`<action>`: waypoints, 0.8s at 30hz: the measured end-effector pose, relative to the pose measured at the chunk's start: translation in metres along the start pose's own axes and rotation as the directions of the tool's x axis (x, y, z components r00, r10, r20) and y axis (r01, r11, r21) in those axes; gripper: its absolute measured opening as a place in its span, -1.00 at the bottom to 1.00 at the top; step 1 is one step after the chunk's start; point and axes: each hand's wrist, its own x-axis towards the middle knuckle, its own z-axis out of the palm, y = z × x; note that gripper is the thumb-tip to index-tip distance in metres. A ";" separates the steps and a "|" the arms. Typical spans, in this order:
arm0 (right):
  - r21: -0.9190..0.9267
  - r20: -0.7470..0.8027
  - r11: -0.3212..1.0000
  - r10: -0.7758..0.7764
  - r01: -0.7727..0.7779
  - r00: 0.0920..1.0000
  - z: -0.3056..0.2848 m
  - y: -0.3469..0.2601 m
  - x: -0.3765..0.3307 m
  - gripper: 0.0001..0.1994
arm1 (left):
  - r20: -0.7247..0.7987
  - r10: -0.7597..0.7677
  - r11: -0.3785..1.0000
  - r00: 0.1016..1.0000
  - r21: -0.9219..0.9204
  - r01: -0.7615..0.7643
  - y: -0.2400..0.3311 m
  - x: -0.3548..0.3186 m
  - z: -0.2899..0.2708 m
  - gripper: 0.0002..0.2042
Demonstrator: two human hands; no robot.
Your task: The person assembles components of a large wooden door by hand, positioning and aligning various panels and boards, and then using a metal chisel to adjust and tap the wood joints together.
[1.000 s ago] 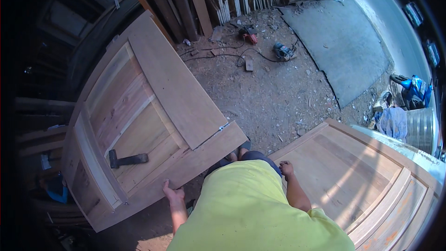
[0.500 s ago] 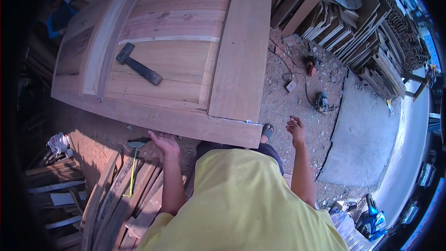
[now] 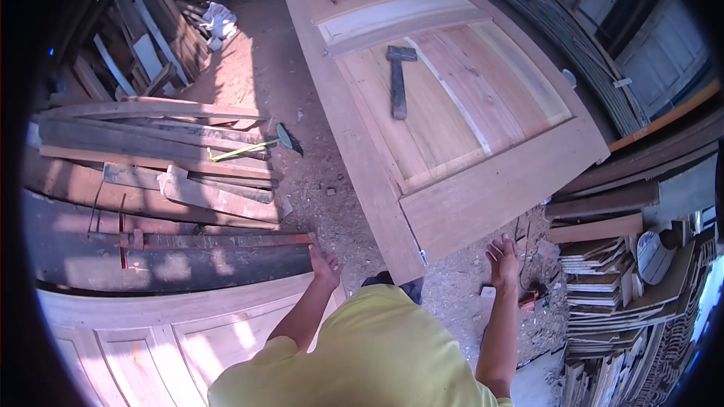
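A large wooden panel door (image 3: 483, 203) lies flat in front of me, its near corner close to my body. On its panels rests a dark hammer (image 3: 399, 83). My left hand (image 3: 325, 264) is to the left of that corner with its fingers apart, at the end of a long reddish bar (image 3: 226, 240); whether it touches the bar I cannot tell. My right hand (image 3: 504, 258) hovers beside the door's near end, fingers loosely bent and holding nothing.
Rough boards (image 3: 151, 136) are stacked at the left, with a green-handled tool (image 3: 249, 149) on them. Another panelled door (image 3: 151, 332) lies at the lower left. Thin wood pieces (image 3: 596, 271) are piled at the right, near a red power tool (image 3: 530, 298) on the ground.
My view and body have turned left, so the door now appears rotated. My left hand has gone from the door's near edge to the end of the reddish bar. The hammer stays on the door.
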 end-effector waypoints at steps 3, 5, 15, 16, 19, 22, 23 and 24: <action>-0.016 0.057 0.999 0.043 -0.042 0.997 0.010 -0.013 0.032 -0.43 | -0.056 0.003 0.998 0.998 -0.058 -0.006 -0.031 -0.002 0.033 -0.08; -0.069 0.104 0.996 0.062 -0.055 0.993 0.021 -0.010 0.038 -0.38 | -0.173 -0.039 0.989 0.984 -0.148 0.013 -0.052 0.002 0.071 -0.09; -0.295 0.233 0.936 0.268 -0.194 0.935 0.005 -0.039 0.051 -0.47 | 0.192 -0.215 0.962 0.957 -0.126 0.242 -0.062 -0.020 0.142 -0.10; -0.305 0.245 0.930 0.283 -0.203 0.927 0.001 -0.041 0.054 -0.47 | 0.206 -0.214 0.964 0.955 -0.113 0.241 -0.060 -0.023 0.148 -0.09; -0.345 0.279 0.924 0.271 -0.168 0.921 -0.008 -0.050 0.062 -0.43 | 0.229 -0.199 0.972 0.953 -0.077 0.222 -0.058 -0.027 0.155 -0.09; -0.189 0.268 0.962 0.245 -0.199 0.932 -0.032 -0.056 0.092 -0.32 | 0.218 -0.177 0.980 0.960 -0.056 0.193 -0.063 -0.019 0.149 -0.08; -0.105 0.252 0.968 0.248 -0.228 0.935 -0.037 -0.059 0.107 -0.26 | 0.209 -0.183 0.978 0.961 -0.061 0.199 -0.068 -0.016 0.144 -0.08; -0.116 0.229 0.975 0.214 -0.192 0.950 -0.031 -0.072 0.110 -0.11 | 0.192 -0.192 0.976 0.963 -0.069 0.208 -0.066 -0.015 0.136 -0.07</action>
